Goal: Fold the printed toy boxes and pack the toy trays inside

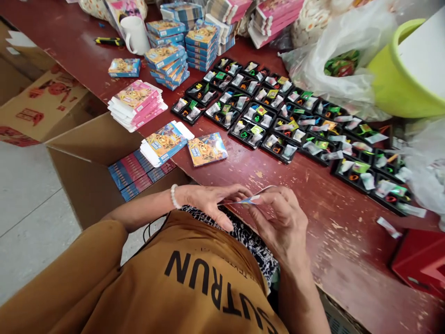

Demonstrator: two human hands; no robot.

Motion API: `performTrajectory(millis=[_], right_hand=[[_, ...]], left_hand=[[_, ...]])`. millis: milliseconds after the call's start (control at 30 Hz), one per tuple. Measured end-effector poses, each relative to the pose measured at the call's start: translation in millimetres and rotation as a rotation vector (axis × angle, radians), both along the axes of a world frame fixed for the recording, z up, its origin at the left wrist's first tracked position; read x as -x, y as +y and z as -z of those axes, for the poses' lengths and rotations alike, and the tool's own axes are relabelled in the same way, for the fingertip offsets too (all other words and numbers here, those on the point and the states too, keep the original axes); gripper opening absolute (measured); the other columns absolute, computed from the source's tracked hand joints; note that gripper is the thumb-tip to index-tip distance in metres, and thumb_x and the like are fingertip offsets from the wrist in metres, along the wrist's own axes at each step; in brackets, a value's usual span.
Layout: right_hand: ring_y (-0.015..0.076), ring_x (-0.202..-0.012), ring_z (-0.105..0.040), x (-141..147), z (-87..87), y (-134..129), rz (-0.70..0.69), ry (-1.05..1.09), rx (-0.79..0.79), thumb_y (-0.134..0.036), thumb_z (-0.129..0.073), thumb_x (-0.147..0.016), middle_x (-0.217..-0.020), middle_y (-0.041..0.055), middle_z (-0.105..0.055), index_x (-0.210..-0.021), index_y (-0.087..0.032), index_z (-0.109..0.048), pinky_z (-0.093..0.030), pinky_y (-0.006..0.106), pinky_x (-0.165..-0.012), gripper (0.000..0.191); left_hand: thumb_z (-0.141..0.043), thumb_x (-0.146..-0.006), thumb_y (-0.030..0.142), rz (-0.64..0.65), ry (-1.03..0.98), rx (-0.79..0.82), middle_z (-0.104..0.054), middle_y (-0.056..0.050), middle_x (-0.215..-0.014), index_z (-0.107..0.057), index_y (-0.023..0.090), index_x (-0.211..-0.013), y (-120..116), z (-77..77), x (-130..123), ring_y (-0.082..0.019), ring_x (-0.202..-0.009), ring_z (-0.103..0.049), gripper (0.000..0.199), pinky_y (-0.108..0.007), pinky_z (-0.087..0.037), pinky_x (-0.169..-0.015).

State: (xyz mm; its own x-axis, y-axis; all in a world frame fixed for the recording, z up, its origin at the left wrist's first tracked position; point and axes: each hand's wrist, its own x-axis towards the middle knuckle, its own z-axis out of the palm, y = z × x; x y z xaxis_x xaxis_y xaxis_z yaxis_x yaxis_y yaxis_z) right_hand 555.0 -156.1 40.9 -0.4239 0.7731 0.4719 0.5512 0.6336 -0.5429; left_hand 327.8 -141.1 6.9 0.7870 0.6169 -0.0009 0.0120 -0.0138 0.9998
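In front of my body, my right hand pinches a thin folded carton, seen nearly edge-on with some blue and white showing. My left hand is at the carton's other end, its thumb apart from the stretched fingers; whether the fingertips touch the carton is hard to make out. Just beyond the hands, a closed blue picture box lies on the table. Beside it is a blue carton with white flaps out. A stack of pink cartons stands farther left.
Several black trays of small toys and packets cover the red table. Stacked blue boxes, a white mug and a yellow-green bucket stand behind. An open cardboard box holding packed boxes sits at the table's left edge.
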Motion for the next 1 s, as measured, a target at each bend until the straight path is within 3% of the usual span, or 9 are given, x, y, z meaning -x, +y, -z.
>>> performTrajectory(millis=[67, 167, 300, 400, 500, 600, 700, 867, 1000], right_hand=[[0.0235, -0.095, -0.069, -1, -3.3, -7, 0.02, 0.042, -0.009, -0.021, -0.072, -0.098, -0.097, 0.0026, -0.073, -0.1, -0.027, -0.064, -0.049, 0.041, -0.084, 0.011], [0.0238, -0.091, -0.072, -12, -10.5, -13, -0.095, -0.001, 0.116, -0.029, -0.072, -0.1, -0.094, 0.0018, -0.076, -0.106, -0.028, -0.066, -0.052, 0.042, -0.085, 0.009], [0.0258, -0.1, -0.077, -33, -14.5, -11, -0.413, -0.146, 0.434, -0.039, -0.072, -0.1, -0.114, 0.006, -0.08, -0.13, -0.031, -0.071, -0.061, 0.041, -0.088, 0.031], [0.0277, -0.105, -0.078, -40, -7.5, -7, -0.516, -0.194, 0.56, -0.04, -0.077, -0.095, -0.125, 0.007, -0.08, -0.139, -0.031, -0.07, -0.064, 0.042, -0.092, 0.045], [0.0284, -0.107, -0.078, -37, 0.0, -6, -0.531, -0.206, 0.598, -0.044, -0.079, -0.093, -0.127, 0.0066, -0.079, -0.138, -0.031, -0.071, -0.065, 0.043, -0.093, 0.048], [0.0249, -0.098, -0.078, -33, -0.4, -8, -0.554, -0.138, 0.645, -0.039, -0.073, -0.098, -0.113, 0.005, -0.082, -0.129, -0.03, -0.076, -0.065, 0.038, -0.088, 0.033], [0.0208, -0.085, -0.076, -30, -1.7, -9, -0.419, 0.035, 0.616, -0.032, -0.076, -0.097, -0.1, 0.0025, -0.081, -0.111, -0.027, -0.079, -0.064, 0.034, -0.081, 0.016], [0.0318, -0.126, -0.062, -21, 26.3, -9, 0.177, 0.296, 0.094, -0.038, -0.091, -0.081, -0.14, 0.0089, -0.063, -0.096, -0.026, -0.075, -0.053, 0.052, -0.106, 0.025], [0.0272, -0.115, -0.065, -7, 57.1, -11, 0.322, 0.499, 0.214, -0.038, -0.083, -0.088, -0.119, 0.0072, -0.066, -0.089, -0.023, -0.071, -0.053, 0.05, -0.102, 0.019]], left_hand=[[-0.089, -0.072, 0.041, 0.099, -0.109, 0.151, -0.052, -0.007, -0.159, -0.048, 0.027, -0.153, 3, 2.8, 0, -0.03, -0.152, -0.045, 0.092, -0.042, -0.04, -0.127], [-0.087, -0.075, 0.037, 0.132, -0.129, 0.291, -0.048, -0.006, -0.164, -0.036, 0.03, -0.163, 2, 1.5, -1, -0.031, -0.156, -0.041, 0.102, -0.043, -0.037, -0.128], [-0.09, -0.068, 0.032, 0.226, -0.022, 0.241, -0.049, -0.01, -0.165, -0.034, 0.024, -0.165, 1, -3.4, -7, -0.034, -0.152, -0.047, 0.112, -0.044, -0.039, -0.127], [-0.093, -0.06, 0.03, 0.237, 0.036, 0.158, -0.046, -0.015, -0.166, -0.037, 0.017, -0.163, 4, -4.2, -15, -0.036, -0.155, -0.044, 0.118, -0.045, -0.034, -0.13], [-0.096, -0.055, 0.029, 0.212, 0.037, 0.148, -0.058, -0.015, -0.156, -0.048, 0.017, -0.156, 3, -4.0, -22, -0.037, -0.146, -0.054, 0.113, -0.046, -0.042, -0.125], [-0.096, -0.054, 0.027, 0.158, -0.028, 0.246, -0.072, -0.01, -0.133, -0.059, 0.019, -0.143, -1, -3.2, -23, -0.033, -0.125, -0.068, 0.097, -0.044, -0.056, -0.109], [-0.092, -0.064, 0.026, 0.004, -0.117, 0.373, -0.077, -0.006, -0.111, -0.063, 0.02, -0.13, -6, -1.8, -22, -0.024, -0.097, -0.074, 0.073, -0.036, -0.061, -0.087], [-0.087, -0.075, 0.031, -0.229, -0.14, 0.369, -0.078, -0.007, -0.107, -0.07, 0.018, -0.122, -9, 1.4, -27, -0.02, -0.09, -0.072, 0.051, -0.034, -0.059, -0.084], [-0.085, -0.077, 0.036, -0.46, 0.018, 0.214, -0.078, -0.007, -0.098, -0.075, 0.013, -0.104, -16, 8.0, -35, -0.02, -0.087, -0.07, 0.037, -0.036, -0.058, -0.084]])
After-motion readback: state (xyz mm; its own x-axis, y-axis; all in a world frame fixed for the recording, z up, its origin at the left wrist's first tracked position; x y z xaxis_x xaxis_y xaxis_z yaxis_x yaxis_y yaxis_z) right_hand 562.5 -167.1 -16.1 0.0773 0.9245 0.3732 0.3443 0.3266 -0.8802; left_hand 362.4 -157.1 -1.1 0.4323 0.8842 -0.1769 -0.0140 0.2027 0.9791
